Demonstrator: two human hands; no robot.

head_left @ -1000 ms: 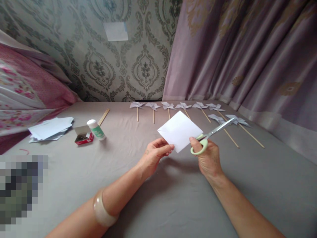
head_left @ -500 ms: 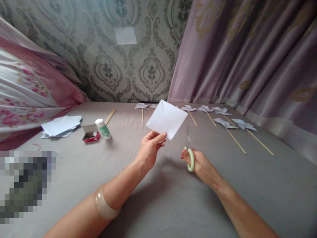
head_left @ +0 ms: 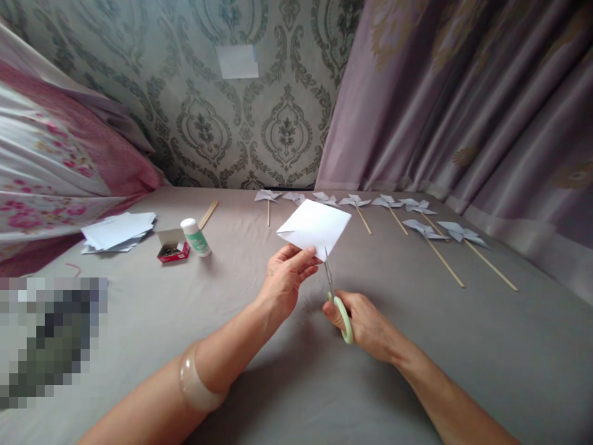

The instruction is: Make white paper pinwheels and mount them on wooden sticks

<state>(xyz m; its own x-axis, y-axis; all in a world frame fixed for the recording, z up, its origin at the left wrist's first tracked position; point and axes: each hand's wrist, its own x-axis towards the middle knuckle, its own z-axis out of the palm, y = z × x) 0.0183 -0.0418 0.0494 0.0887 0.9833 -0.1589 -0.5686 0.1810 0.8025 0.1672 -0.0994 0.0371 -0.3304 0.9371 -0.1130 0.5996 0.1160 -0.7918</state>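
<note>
A square white sheet of paper [head_left: 317, 224] is pinched near its lower corner by my left hand [head_left: 286, 275], thumb on top and fingers beneath. A short slit shows at its left corner. My right hand [head_left: 364, 321] grips scissors [head_left: 343, 318] with pale green handles. Their blades point up and meet the paper at its lower corner, just right of my left thumb. Whether the blades have cut in there I cannot tell. Both hands hover above the grey cloth.
Several paper pinwheels on sticks [head_left: 458, 233] lie along the back and right. To the left are a paper stack [head_left: 118, 232], an open red box of small metal pieces [head_left: 173, 250], a glue stick [head_left: 195, 238] and wooden sticks [head_left: 208, 215] on the grey cloth [head_left: 463, 346].
The scissors have moved left, their blades now at the paper's lower corner instead of apart from it. My left hand has lowered and tilted the paper slightly.
</note>
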